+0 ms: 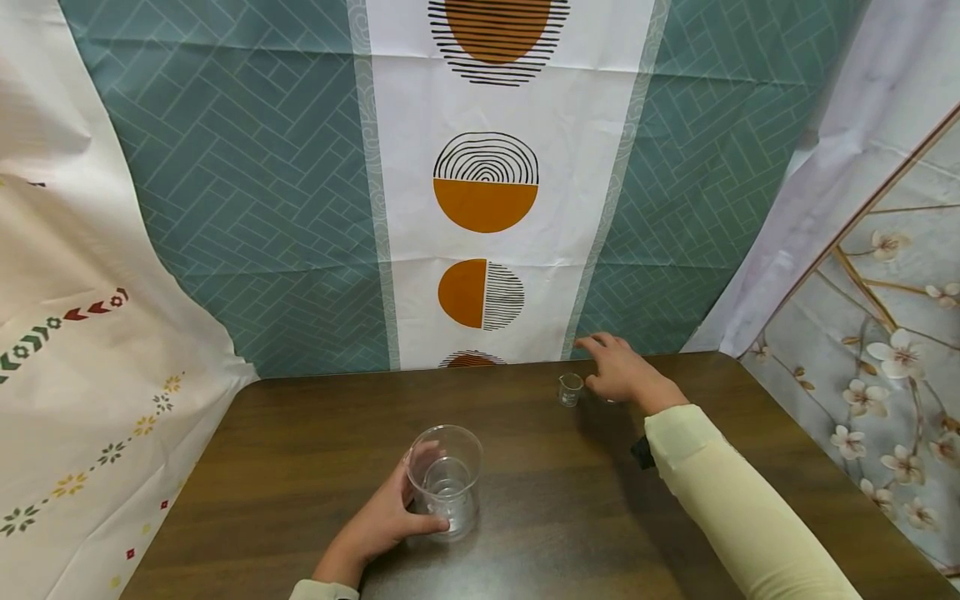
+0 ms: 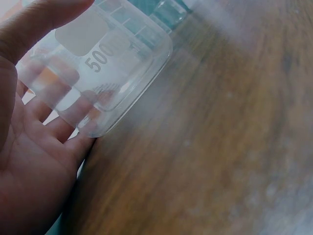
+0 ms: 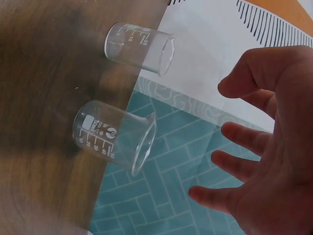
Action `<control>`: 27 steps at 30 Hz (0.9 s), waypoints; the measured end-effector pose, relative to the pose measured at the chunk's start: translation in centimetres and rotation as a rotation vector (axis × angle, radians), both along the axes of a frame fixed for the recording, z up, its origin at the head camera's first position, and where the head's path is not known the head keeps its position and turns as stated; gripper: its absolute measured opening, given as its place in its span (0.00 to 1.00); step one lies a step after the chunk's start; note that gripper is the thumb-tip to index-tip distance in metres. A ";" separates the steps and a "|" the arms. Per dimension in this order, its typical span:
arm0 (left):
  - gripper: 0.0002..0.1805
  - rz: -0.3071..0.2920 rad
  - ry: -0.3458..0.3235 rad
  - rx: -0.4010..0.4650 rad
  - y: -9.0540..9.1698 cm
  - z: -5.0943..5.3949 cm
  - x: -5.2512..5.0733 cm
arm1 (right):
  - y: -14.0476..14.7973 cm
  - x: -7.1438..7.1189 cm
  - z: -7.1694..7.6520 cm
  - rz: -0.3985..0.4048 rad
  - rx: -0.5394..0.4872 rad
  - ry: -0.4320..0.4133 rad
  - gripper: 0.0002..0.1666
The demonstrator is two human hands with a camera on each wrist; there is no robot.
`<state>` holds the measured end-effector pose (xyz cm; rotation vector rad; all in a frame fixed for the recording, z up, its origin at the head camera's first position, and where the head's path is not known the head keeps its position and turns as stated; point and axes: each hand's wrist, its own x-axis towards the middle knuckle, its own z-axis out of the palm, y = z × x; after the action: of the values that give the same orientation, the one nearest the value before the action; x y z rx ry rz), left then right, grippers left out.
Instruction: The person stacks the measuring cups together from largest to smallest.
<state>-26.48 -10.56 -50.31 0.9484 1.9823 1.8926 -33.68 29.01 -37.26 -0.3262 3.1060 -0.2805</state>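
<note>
My left hand (image 1: pixel 393 512) grips a large clear glass beaker (image 1: pixel 463 450) that stands upright on the table; the number 500 shows on the beaker (image 2: pixel 115 73) in the left wrist view. A smaller round rim is visible inside it, but whether that is a nested vessel I cannot tell. Toward the back, my right hand (image 1: pixel 622 371) hovers with fingers spread, holding nothing. Close to it stand a small beaker (image 3: pixel 139 48) with white markings and a wider beaker (image 3: pixel 115 134), apart from the fingers. In the head view the right hand mostly covers the wider one.
The brown wooden table (image 1: pixel 300 467) has rounded back corners. Behind it hangs a teal and white cloth (image 1: pixel 300 208) with orange circles. Patterned cloths also hang at the left (image 1: pixel 112 375) and right (image 1: pixel 885 400) sides.
</note>
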 end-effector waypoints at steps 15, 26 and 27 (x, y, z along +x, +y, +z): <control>0.52 0.023 -0.050 -0.032 0.0 0.1 0.2 | 1.4 -0.6 -1.1 -0.010 -0.011 -0.028 0.36; 0.52 0.020 -0.041 -0.032 0.0 0.3 0.3 | 2.1 -0.5 -1.4 -0.002 -0.032 -0.044 0.36; 0.52 0.021 -0.043 -0.035 0.0 0.3 0.3 | 2.2 -0.6 -1.5 -0.001 -0.031 -0.047 0.35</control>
<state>-26.22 -10.58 -50.01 0.8736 2.0022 1.8665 -34.24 31.21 -38.75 -0.3138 3.0583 -0.3310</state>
